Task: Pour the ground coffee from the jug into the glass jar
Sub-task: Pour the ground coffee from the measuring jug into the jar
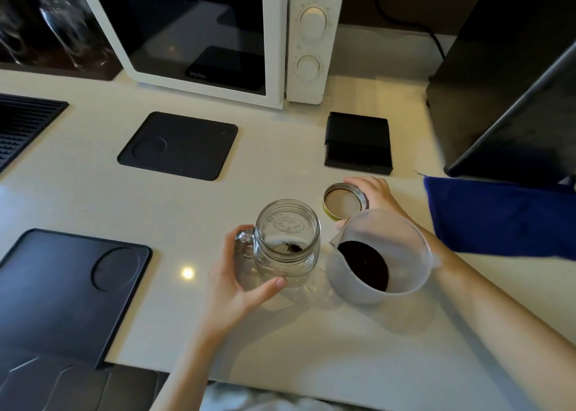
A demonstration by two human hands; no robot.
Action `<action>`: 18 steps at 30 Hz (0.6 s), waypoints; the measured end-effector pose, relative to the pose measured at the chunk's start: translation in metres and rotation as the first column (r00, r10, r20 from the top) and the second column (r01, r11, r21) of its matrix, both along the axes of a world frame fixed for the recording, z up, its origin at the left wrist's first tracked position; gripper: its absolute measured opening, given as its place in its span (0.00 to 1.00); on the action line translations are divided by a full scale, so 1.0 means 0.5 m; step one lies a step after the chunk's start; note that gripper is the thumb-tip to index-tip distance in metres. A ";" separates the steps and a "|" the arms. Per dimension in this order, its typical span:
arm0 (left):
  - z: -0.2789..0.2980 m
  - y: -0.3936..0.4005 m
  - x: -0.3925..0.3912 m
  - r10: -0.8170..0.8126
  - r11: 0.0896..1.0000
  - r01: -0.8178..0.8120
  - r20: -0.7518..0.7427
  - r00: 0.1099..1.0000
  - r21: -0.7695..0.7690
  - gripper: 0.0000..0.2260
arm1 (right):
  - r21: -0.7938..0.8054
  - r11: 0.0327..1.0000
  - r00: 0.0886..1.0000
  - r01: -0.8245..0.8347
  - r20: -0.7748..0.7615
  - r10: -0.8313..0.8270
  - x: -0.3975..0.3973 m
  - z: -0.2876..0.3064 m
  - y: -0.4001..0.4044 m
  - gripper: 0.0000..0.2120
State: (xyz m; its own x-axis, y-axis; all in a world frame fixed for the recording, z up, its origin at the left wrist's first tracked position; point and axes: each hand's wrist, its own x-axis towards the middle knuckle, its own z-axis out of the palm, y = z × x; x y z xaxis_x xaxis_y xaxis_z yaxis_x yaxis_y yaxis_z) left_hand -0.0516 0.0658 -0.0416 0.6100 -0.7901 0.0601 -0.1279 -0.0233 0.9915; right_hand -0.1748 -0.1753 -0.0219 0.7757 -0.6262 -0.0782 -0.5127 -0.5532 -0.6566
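A clear glass jar point(288, 242) with a side handle stands upright on the white counter, its mouth uncovered, a few dark coffee specks at its bottom. My left hand point(237, 279) wraps around its lower left side. To its right stands a translucent plastic jug point(378, 256) with dark ground coffee point(363, 264) inside, spout pointing toward the jar. Behind the jug, my right hand point(372, 194) grips the jar's metal lid point(344, 200), which is tipped up at the counter with its inside facing me. My right forearm passes behind the jug.
A white microwave point(218, 36) stands at the back. Black mats lie at centre left point(177, 146) and front left point(68, 289). A small black box point(358, 142) sits behind the lid. A blue cloth point(501, 217) and a black appliance point(511, 77) are on the right.
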 end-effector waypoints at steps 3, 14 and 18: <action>-0.001 0.000 -0.001 -0.007 1.000 0.007 0.000 1.000 -0.018 0.35 | 0.143 0.990 1.000 0.010 -0.022 -0.007 -0.017 0.023 0.001 0.35; -0.010 0.004 0.002 -0.029 0.998 0.030 0.017 0.999 -0.050 0.38 | 0.563 0.678 0.519 0.473 0.443 -0.731 -0.149 0.070 0.134 0.15; -0.010 0.000 0.000 -0.027 0.996 0.026 -0.008 1.000 -0.084 0.27 | 0.705 0.542 0.393 0.458 0.386 -0.835 -0.138 0.025 0.196 0.13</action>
State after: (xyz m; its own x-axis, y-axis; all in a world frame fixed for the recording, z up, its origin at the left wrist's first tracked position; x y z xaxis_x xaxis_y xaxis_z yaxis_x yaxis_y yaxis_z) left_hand -0.0518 0.0660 -0.0465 0.5897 -0.7985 0.1212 -0.1183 0.0631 0.9910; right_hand -0.2438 -0.0774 -0.0093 0.0800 -0.9788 -0.1884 0.0689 0.1940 -0.9786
